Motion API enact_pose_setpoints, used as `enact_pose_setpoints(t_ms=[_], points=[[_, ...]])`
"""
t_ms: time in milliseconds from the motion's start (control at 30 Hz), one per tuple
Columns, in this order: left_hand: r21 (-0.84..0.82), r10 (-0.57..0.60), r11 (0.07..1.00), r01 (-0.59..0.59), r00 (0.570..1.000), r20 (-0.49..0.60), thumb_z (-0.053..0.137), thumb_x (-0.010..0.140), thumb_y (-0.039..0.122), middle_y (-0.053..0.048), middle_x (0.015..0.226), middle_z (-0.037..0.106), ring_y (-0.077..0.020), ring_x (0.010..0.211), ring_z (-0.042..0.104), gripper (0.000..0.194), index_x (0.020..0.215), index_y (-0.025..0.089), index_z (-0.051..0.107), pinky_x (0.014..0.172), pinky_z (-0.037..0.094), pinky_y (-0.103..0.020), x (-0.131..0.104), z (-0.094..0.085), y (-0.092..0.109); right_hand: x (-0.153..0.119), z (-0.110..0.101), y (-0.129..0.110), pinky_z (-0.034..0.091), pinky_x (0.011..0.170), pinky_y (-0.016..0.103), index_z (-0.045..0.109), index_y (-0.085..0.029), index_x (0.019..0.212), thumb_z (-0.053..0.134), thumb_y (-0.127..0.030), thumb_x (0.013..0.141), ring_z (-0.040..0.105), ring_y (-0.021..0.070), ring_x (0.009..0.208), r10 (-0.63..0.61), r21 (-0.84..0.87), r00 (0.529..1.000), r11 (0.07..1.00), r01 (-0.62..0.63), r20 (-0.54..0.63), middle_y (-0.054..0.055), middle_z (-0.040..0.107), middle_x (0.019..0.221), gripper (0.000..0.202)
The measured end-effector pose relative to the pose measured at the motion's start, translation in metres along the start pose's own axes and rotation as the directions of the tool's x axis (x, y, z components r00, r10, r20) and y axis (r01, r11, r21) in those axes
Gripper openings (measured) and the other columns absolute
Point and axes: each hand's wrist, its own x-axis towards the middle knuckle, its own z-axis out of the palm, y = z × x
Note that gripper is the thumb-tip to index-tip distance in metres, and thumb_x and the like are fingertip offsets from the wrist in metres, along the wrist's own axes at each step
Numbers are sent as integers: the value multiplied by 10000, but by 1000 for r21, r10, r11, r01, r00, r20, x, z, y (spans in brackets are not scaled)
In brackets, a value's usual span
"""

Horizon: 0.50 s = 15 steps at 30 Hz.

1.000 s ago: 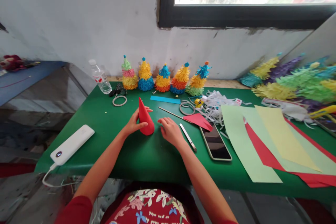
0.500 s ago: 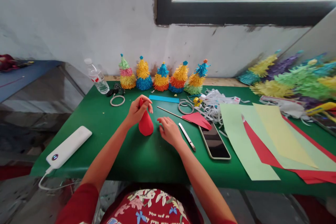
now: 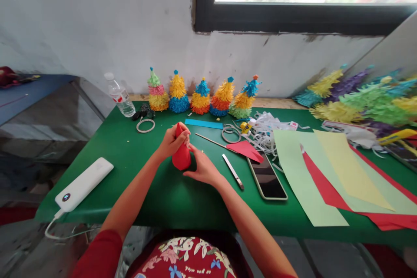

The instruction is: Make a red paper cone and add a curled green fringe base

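A red paper cone (image 3: 181, 157) stands near the middle of the green table, its point upward. My left hand (image 3: 173, 141) is wrapped round the upper part of the cone, closed on it. To the right of the cone, my right hand (image 3: 202, 167) has its thumb and fingers spread, with the fingertips at the cone's side; whether they press on it I cannot tell. Right of that hand lie metal tweezers (image 3: 233, 171). A folded red paper piece (image 3: 246, 150) and a thin stick (image 3: 210, 139) lie farther back.
Several fringed paper trees (image 3: 200, 96) line the wall beside a water bottle (image 3: 120, 95). A white power bank (image 3: 84, 184) lies on the left. On the right are a phone (image 3: 267, 179), shredded white strips (image 3: 265, 128) and coloured paper sheets (image 3: 306, 182). A blue strip (image 3: 203, 124) lies behind my hands.
My right hand has moved left, from apart from the cone to right beside it, and its thumb has spread. My left hand keeps its hold on the cone.
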Motion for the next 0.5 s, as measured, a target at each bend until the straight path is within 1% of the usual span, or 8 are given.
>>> enact_pose_setpoints(t_ms=[67, 167, 267, 367, 433, 500], points=[[21, -1, 1000, 1, 1000, 18, 579, 865, 453, 50, 539, 525, -101, 487, 550, 283, 803, 180, 541, 529, 456, -245, 1, 0, 2, 5, 8, -2, 467, 905, 429, 302, -165, 1415, 778, -294, 637, 563, 299, 1142, 56, 25, 998, 998, -57, 10, 173, 561, 1300, 921], [58, 11, 998, -13, 999, 30, 547, 890, 434, 40, 562, 553, -105, 509, 565, 267, 805, 182, 528, 544, 470, -248, 1, 0, 4, 12, 15, -2, 480, 859, 418, 335, -169, 1393, 760, -276, 664, 599, 302, 1077, 100, 3, 995, 995, -100, 7, 165, 618, 1214, 850], [43, 18, 999, -19, 1000, 21, 544, 892, 436, 46, 551, 545, -99, 490, 553, 271, 794, 185, 516, 543, 473, -250, 0, -1, 5, 11, 12, 0, 471, 884, 445, 290, -165, 1427, 771, -300, 660, 588, 310, 1098, 53, -46, 998, 998, -53, 16, 182, 595, 1249, 916], [6, 6, 1000, -6, 1000, 10, 576, 865, 461, 53, 537, 521, -100, 483, 549, 304, 755, 188, 500, 535, 471, -250, -2, -2, 4, 3, 4, 2, 452, 938, 475, 229, -150, 1462, 798, -311, 631, 540, 320, 1176, -12, -96, 1000, 995, 13, 12, 202, 541, 1316, 1020], [2, 6, 1000, -6, 1000, 11, 594, 851, 466, 48, 544, 524, -104, 496, 559, 318, 737, 187, 494, 535, 474, -253, -3, -3, 2, -5, -1, 3, 441, 967, 489, 233, -163, 1461, 801, -304, 633, 516, 319, 1207, -37, -129, 999, 991, 34, -16, 195, 530, 1326, 1014], [-9, 14, 1000, -14, 1000, -14, 603, 845, 466, 47, 547, 524, -106, 497, 563, 324, 730, 186, 488, 537, 482, -257, -3, -5, 1, -12, -3, 2, 448, 966, 495, 286, -188, 1431, 787, -307, 656, 523, 312, 1195, -37, -150, 997, 988, 27, -65, 179, 543, 1303, 930]])
